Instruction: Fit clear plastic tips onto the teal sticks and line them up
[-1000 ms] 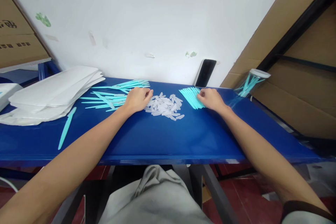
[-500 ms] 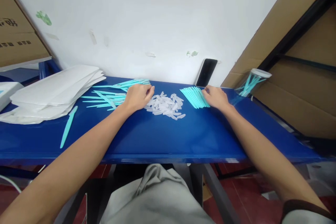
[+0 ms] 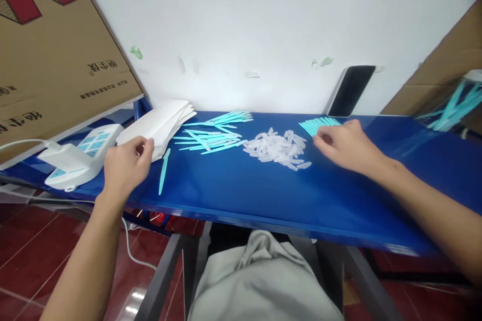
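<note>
My left hand (image 3: 128, 163) is closed in a loose pinch at the near left edge of a stack of white paper sheets or bags (image 3: 165, 116); what its fingertips hold, if anything, is hidden. A single turquoise stick (image 3: 163, 173), shaped like an eyebrow razor, lies to its right. More such razors (image 3: 211, 140) lie in a loose heap farther right. Beside them is a pile of small translucent white pieces (image 3: 276, 146), like blade caps. My right hand (image 3: 346, 144), fingers curled in, is beside a neat row of turquoise razors (image 3: 320, 123) and partly covers it.
A black-screened phone (image 3: 352, 91) leans against the wall. At the left are a white power strip (image 3: 90, 153) with a plugged-in charger and a large cardboard box (image 3: 68, 60). A clear jar of turquoise sticks (image 3: 457, 105) stands far right. The blue table's front edge (image 3: 263, 223) crosses below.
My left hand has moved left from the razor heap and white pieces to the paper stack. My right hand stays by the neat row, now covering its near part. The view has turned left.
</note>
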A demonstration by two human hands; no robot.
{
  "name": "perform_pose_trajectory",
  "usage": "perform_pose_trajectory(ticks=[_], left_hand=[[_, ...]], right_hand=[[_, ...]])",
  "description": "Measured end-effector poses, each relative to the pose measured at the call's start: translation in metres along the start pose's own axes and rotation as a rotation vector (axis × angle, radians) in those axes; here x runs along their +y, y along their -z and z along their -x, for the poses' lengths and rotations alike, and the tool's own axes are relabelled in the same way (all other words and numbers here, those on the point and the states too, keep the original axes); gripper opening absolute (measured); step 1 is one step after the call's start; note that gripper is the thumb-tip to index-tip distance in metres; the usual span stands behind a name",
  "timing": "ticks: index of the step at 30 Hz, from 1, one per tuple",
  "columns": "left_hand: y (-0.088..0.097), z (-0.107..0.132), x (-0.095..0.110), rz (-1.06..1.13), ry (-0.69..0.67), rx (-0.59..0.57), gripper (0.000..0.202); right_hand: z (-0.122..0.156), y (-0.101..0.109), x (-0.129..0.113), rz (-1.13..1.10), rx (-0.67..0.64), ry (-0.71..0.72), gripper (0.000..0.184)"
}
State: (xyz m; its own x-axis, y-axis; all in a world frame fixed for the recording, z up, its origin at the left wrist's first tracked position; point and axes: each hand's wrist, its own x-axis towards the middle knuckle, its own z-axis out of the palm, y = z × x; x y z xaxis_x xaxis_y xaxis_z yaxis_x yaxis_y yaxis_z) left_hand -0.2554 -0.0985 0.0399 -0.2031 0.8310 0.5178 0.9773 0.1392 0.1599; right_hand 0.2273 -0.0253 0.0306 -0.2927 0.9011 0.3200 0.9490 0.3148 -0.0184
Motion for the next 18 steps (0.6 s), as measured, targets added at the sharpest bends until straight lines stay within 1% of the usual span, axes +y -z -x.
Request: perform_pose_trajectory(ticks=[2, 3, 6, 9, 11, 13, 16, 18], left_hand=[[-0.009, 0.004, -0.009, -0.171, 0.006, -0.176, 0.045], [-0.013, 0.005, -0.01, -0.235, -0.001, -0.24, 0.05], [-0.017, 0.012, -0.002, -0.334, -0.041, -0.343, 0.059], [-0.016, 0.02, 0.015, -0.328, -0.115, -0.409, 0.059], [-0.015, 0.024, 0.029, -0.279, -0.21, -0.421, 0.054], [-0.016, 0.025, 0.044, -0.202, -0.353, -0.439, 0.048], [-0.022, 0.021, 0.072, -0.069, -0.594, -0.524, 0.037], [-0.026, 0.02, 0.096, 0.007, -0.732, -0.589, 0.028]], right_hand=[[0.004, 0.001, -0.017, 0.029, -0.017, 0.041, 0.037], [0.007, 0.0, -0.023, 0.026, -0.029, 0.077, 0.038], [0.013, -0.002, -0.037, -0.005, -0.061, 0.175, 0.039], [0.017, -0.005, -0.041, -0.014, -0.078, 0.237, 0.036], [0.019, -0.005, -0.042, -0.014, -0.061, 0.279, 0.034], [0.019, -0.005, -0.041, -0.023, -0.027, 0.335, 0.032], [0.019, -0.005, -0.041, -0.059, 0.012, 0.476, 0.034], [0.02, -0.007, -0.041, -0.072, 0.045, 0.578, 0.037]])
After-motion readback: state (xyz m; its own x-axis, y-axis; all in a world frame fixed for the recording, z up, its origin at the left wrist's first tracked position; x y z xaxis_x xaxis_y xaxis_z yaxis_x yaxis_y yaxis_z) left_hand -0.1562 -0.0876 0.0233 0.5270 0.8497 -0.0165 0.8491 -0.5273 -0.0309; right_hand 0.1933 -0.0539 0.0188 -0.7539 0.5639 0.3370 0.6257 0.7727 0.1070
